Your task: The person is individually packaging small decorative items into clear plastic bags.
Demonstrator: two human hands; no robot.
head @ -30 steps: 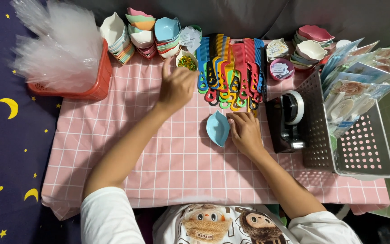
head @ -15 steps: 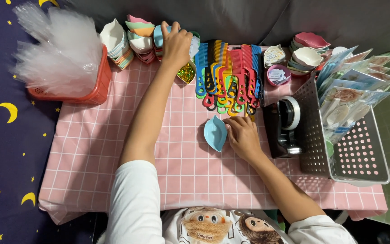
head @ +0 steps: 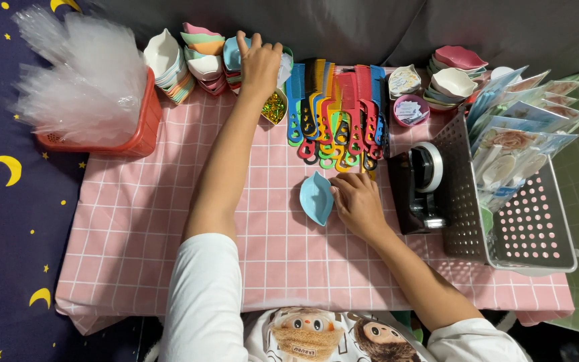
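We observe the left hand point(head: 260, 62) stretched to the table's far edge, fingers curled loosely over a stack of blue leaf-shaped dishes point(head: 234, 57); whether it grips one we cannot tell. The right hand point(head: 358, 203) rests flat, fingers extended, fingertips touching a single blue leaf-shaped dish point(head: 316, 198) on the pink checked cloth point(head: 135, 221), just beside the black tape dispenser point(head: 418, 188) and below the coloured combs point(head: 336, 114).

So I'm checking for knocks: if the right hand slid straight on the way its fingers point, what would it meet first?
The right hand points up and left; its fingertips already touch the blue leaf-shaped dish, so it would likely push that first. Beyond lies bare pink checked cloth.
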